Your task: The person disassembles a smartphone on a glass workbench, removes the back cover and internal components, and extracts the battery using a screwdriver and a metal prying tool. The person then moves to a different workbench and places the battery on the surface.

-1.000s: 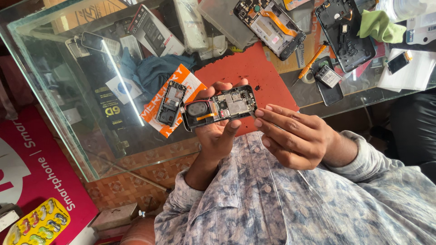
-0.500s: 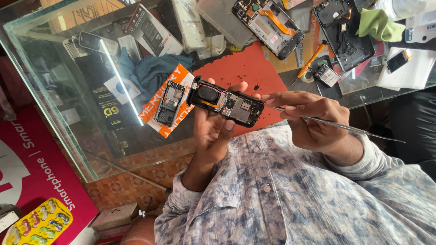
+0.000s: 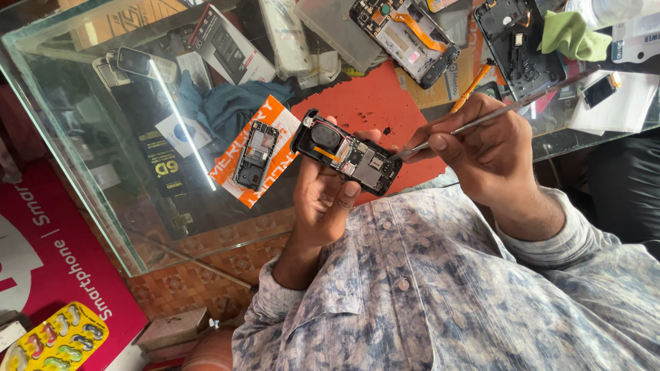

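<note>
My left hand (image 3: pixel 328 196) grips a small opened phone (image 3: pixel 347 152) with its back cover off, so the circuit board and a round speaker show. It is held above the red mat (image 3: pixel 371 106) at the glass counter's near edge. My right hand (image 3: pixel 485 148) pinches thin metal tweezers (image 3: pixel 495 113), and their tip touches the phone's right end. A loose circuit board (image 3: pixel 256 154) rests on an orange and white packet (image 3: pixel 242 172) just left of the phone.
On the glass counter (image 3: pixel 103 185) lie two opened phone bodies (image 3: pixel 405 34) (image 3: pixel 515 41), an orange-handled screwdriver (image 3: pixel 473 86), a green cloth (image 3: pixel 570 38) and a clear phone case (image 3: pixel 285 34). Boxes and a blue cloth (image 3: pixel 227 103) show under the glass. A yellow blister pack (image 3: pixel 58 340) lies lower left.
The right hand took up the tweezers, then brought their tip to the phone's right end. The left hand tilted the phone and lowered it slightly.
</note>
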